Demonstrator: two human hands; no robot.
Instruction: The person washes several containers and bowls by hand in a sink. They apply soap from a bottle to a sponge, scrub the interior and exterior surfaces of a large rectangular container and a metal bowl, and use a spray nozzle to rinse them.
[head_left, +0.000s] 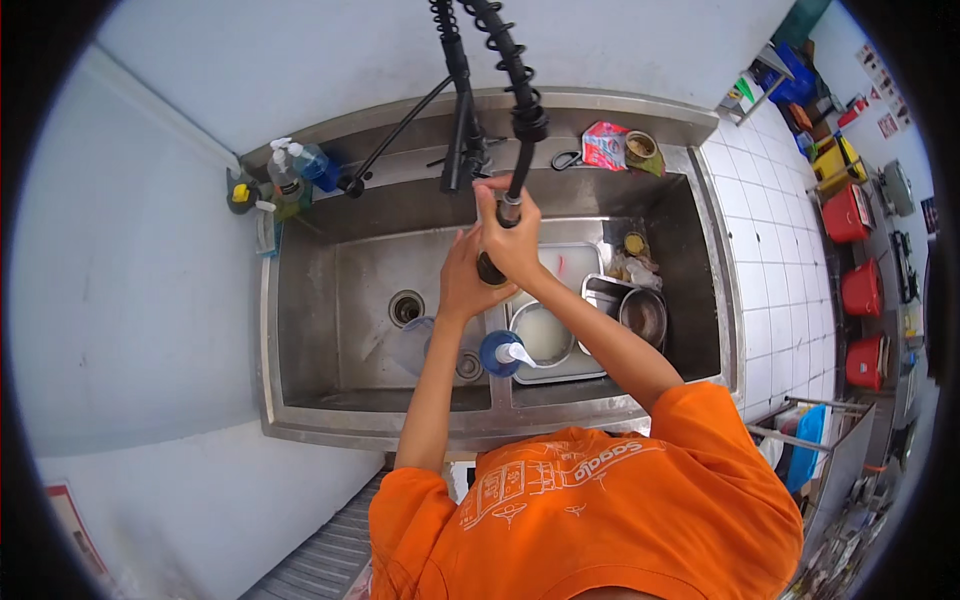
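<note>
My right hand (514, 229) is closed around the black pull-down spray faucet (510, 212), above the double stainless steel sink (491, 424). Just left of it, my left hand (465, 277) is raised with the palm beside the dark spray head (491, 268), its thumb below it; whether it grips anything is hidden. A blue pump bottle (499, 354) with a white nozzle stands by the sink divider, below my hands. Left of it is a clear plastic container (417, 345). In the right basin, a metal bowl (541, 335) of cloudy liquid sits in a metal tray (570, 375).
Another metal pan (600, 289), a round metal bowl (643, 316) and scraps (637, 271) lie at the right. Soap bottles (319, 166) stand back left. Scissors (566, 160), a red packet (604, 145) and a tin (640, 147) rest on the back ledge. A black faucet arm (405, 127) juts left.
</note>
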